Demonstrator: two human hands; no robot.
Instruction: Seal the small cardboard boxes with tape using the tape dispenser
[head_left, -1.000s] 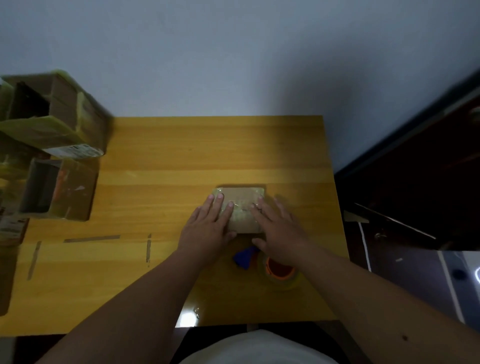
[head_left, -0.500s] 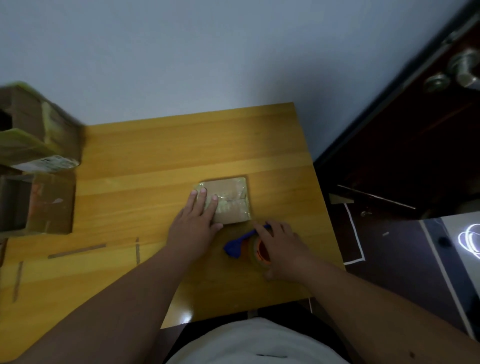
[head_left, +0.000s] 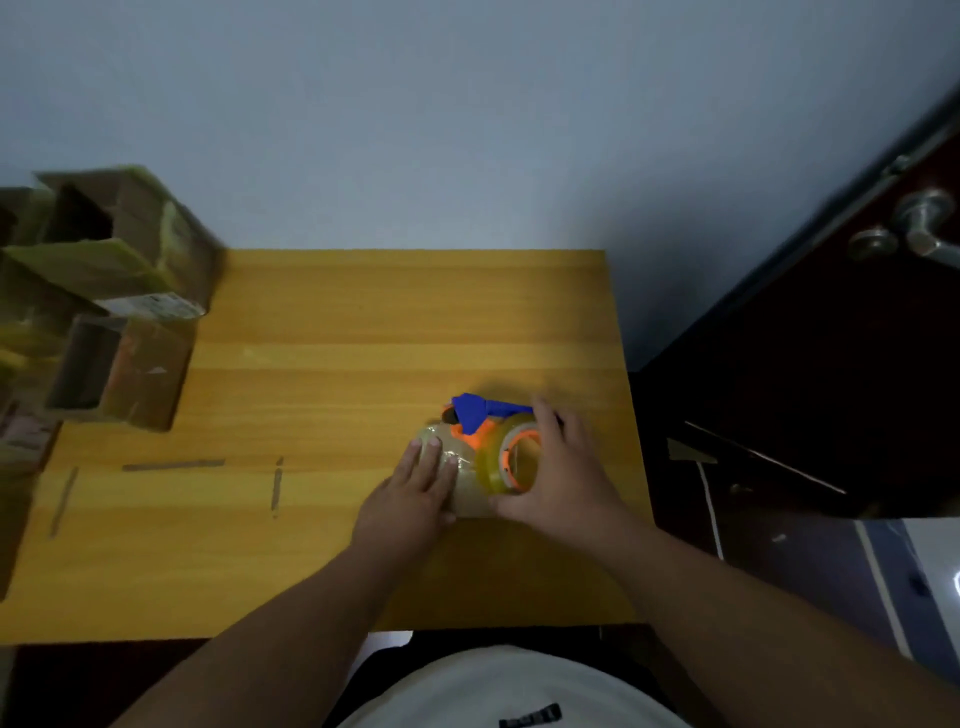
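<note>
On the small box (head_left: 457, 483) I see my flat left hand (head_left: 410, 499); just right, my right hand (head_left: 566, 478) grips the tape dispenser (head_left: 493, 441) over it.

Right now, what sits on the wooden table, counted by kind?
Small cardboard box under the left hand: 1
Tape dispenser in the right hand: 1
Open cardboard boxes stacked at left: at least 2
Total: at least 4

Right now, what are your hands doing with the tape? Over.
Left hand flat on the box, holding it down. Right hand grips the dispenser over the box. Nothing in the way.
</note>
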